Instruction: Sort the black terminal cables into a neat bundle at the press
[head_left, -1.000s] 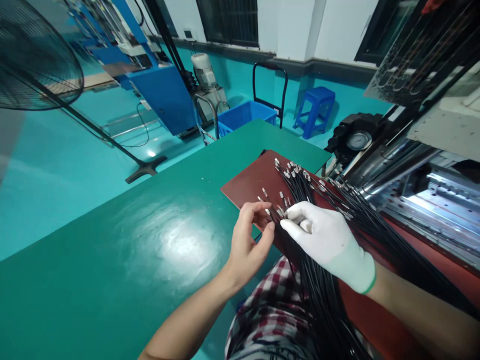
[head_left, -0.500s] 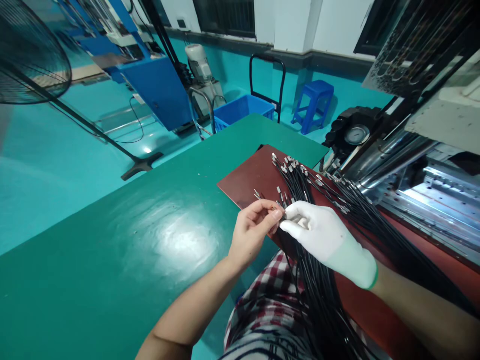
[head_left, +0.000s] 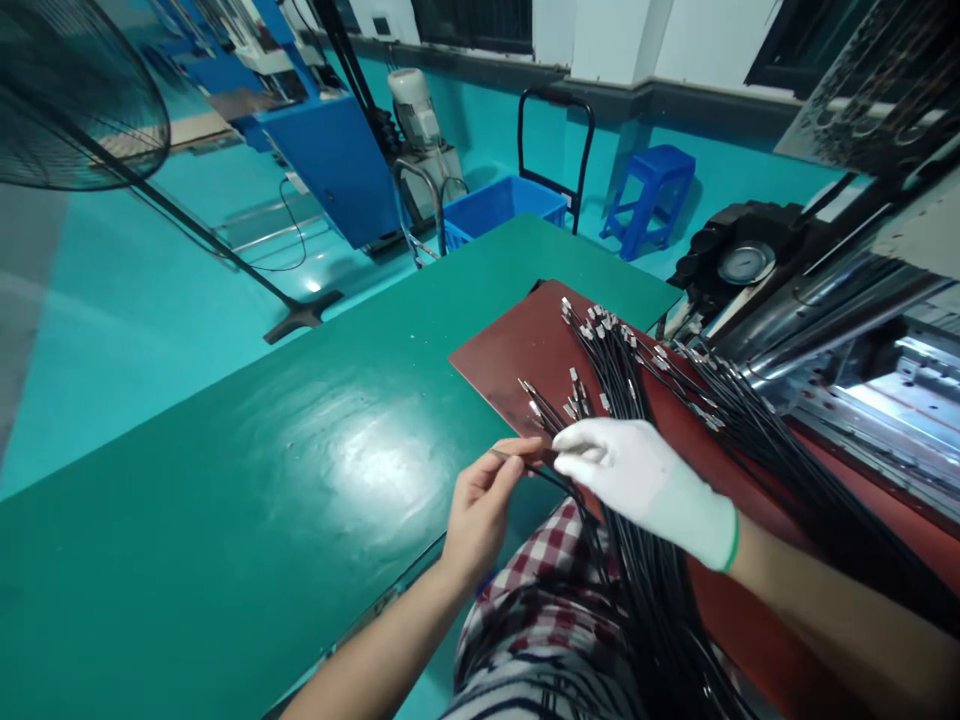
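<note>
My bare left hand (head_left: 478, 505) pinches a thin black cable (head_left: 553, 481) between thumb and forefinger, and the cable's tip pokes out beyond the thumb. From there the cable runs down to the right, under my other hand. My right hand (head_left: 641, 475), in a white glove, is closed in a pinch close beside the left fingertips. What its fingertips hold, if anything, is too small to make out. Just beyond both hands, a bundle of black cables (head_left: 619, 372) with metal end pieces lies on a reddish-brown sheet (head_left: 514, 350) and trails down over my lap.
A green table (head_left: 247, 520) spreads to the left. More black cables (head_left: 780, 440) lie at the right, beside a metal machine (head_left: 892, 375). Behind the table are a blue crate (head_left: 502, 205), a blue stool (head_left: 651, 190) and a standing fan (head_left: 82, 100).
My left hand has moved left and slightly down with the cable, away from the gloved fingertips. The right hand has shifted slightly left. The whole view has turned a little.
</note>
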